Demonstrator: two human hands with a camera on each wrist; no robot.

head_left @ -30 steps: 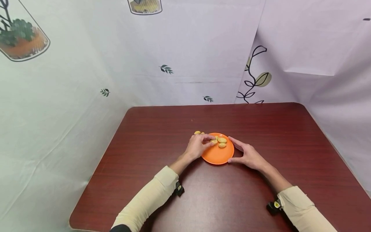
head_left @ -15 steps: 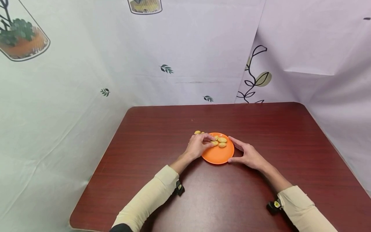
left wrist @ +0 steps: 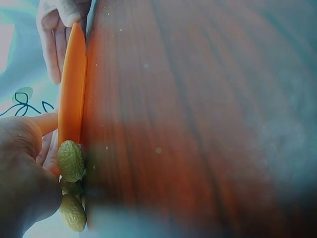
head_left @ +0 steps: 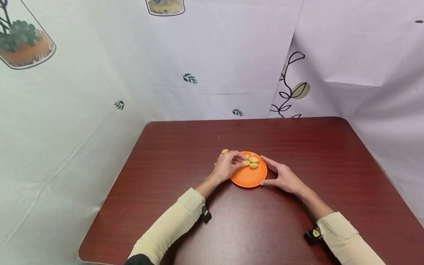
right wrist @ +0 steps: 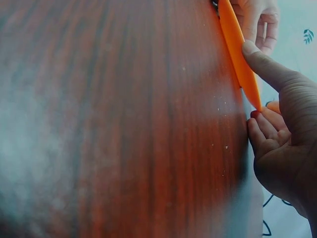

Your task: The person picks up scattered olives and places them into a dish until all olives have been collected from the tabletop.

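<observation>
Head view: two oval fruits (head_left: 254,160) lie lengthwise left-to-right. Right hand (head_left: 285,179) grips orange plate (head_left: 248,180), fingers spread; left hand's (head_left: 226,166) pinch is unclear.

A reddish-brown, wood-grained worktop (head_left: 185,147) is spreading wide, its rounded far corners sitting at ten and two o'clock. An orange plate (head_left: 247,179) is resting flat near its middle. Outside the plate's ten o'clock rim, wrinkled oval fruits (left wrist: 71,161) are lying close together. Pale specks (left wrist: 158,150) are dotting the grain.
</observation>
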